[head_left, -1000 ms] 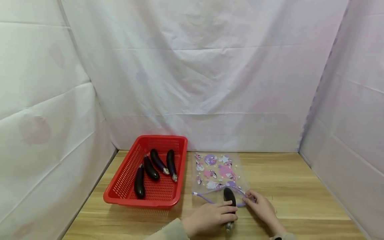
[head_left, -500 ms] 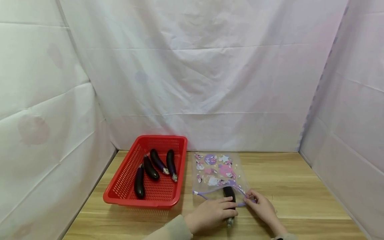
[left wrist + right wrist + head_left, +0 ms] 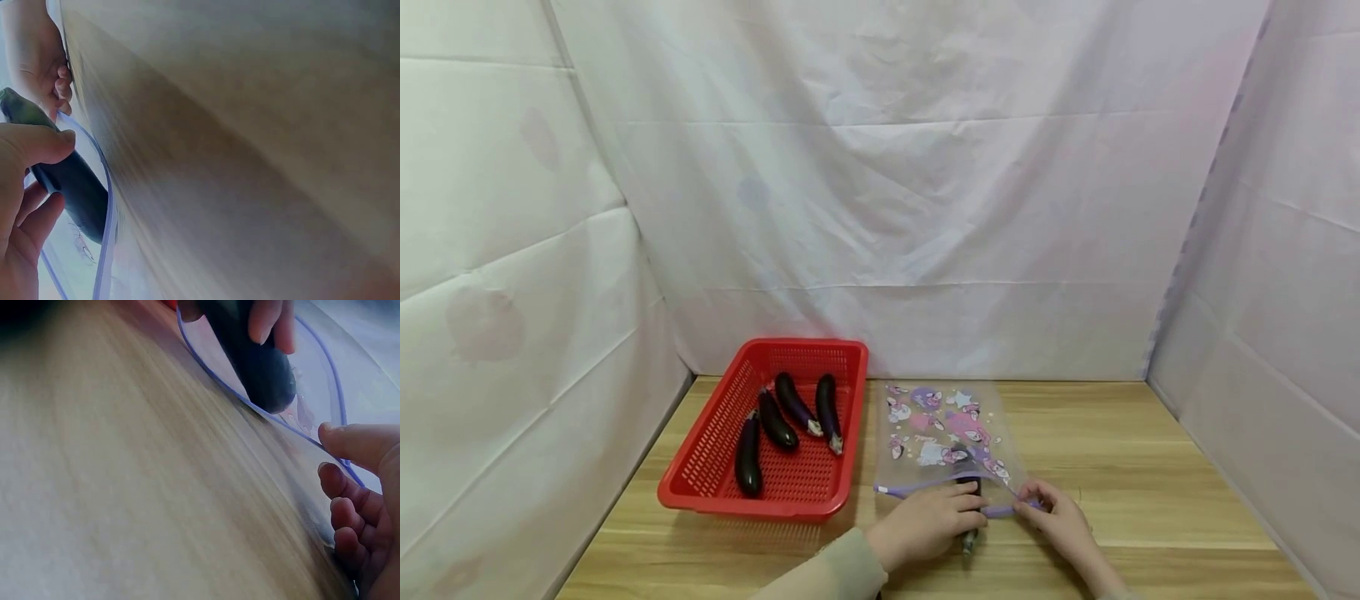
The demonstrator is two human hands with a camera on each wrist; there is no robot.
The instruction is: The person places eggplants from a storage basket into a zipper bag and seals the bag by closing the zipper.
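Note:
My left hand [image 3: 929, 521] grips a dark eggplant [image 3: 78, 187] between thumb and fingers. The eggplant's rounded end is inside the mouth of a clear zip bag [image 3: 936, 425] with pink and purple cartoon prints; its stem end sticks out toward me. The bag lies flat on the table, its purple zip edge gaping around the eggplant. At the right corner of that edge, my right hand [image 3: 1062, 521] pinches the bag between thumb and fingers, as the right wrist view also shows.
To the left stands a red perforated plastic basket [image 3: 681, 492] with several eggplants [image 3: 748, 454] in it. Beneath everything is a wooden table [image 3: 1120, 467]. White cloth [image 3: 917, 192] hangs behind the table and along both sides.
The eggplant has slid farther into the bag, away from me, with my left hand moving along. My right hand keeps its pinch on the bag's corner, shifted very slightly.

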